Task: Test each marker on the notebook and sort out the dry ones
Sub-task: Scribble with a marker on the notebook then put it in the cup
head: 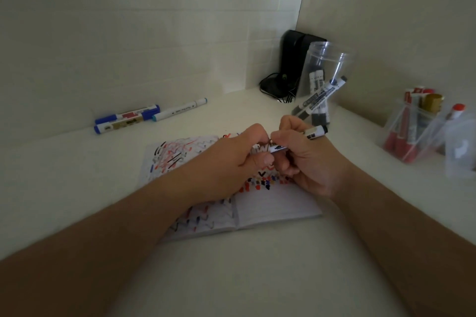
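Note:
An open notebook (270, 211), covered in coloured scribbles, lies on the white desk. Both hands hover over it. My left hand (231, 162) and my right hand (309, 162) pinch a white marker with a dark tip (279, 148) between them, one at each end. Whether its cap is on is hidden by the fingers. My right hand also grips other white markers: two (319, 96) stick up and away towards the cup, and one black-capped end (316, 132) points right.
A clear plastic cup (327, 59) with black-capped markers stands behind my right hand. A clear container of red markers (409, 131) stands at the right. Two blue-capped markers (126, 119) and a white one (180, 109) lie by the left wall. A black device (291, 59) sits in the corner.

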